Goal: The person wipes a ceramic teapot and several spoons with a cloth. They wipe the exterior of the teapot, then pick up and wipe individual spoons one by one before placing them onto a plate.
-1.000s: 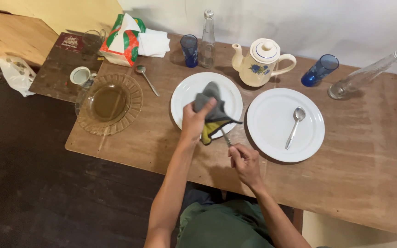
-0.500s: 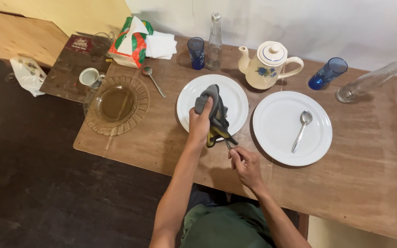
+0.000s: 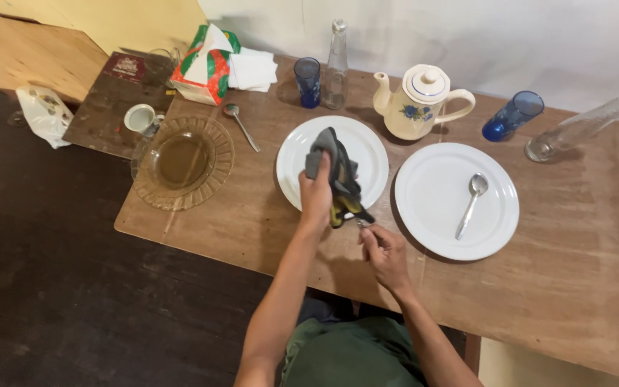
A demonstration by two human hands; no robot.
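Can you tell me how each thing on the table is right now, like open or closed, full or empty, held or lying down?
Left hand: gripping the grey cloth.
Right hand: pinching a thin metal handle, its end wrapped in the cloth.
Left white plate: empty.
Right white plate: holds a spoon, lying flat.
Teapot: upright, lid on.
Standing bottle: upright, capped.
Other bottle: lying down.
Amber glass dish: empty.

Red-green-white packet (image 3: 200, 66) at table's far left corner; dark printed card (image 3: 125, 68) beside it
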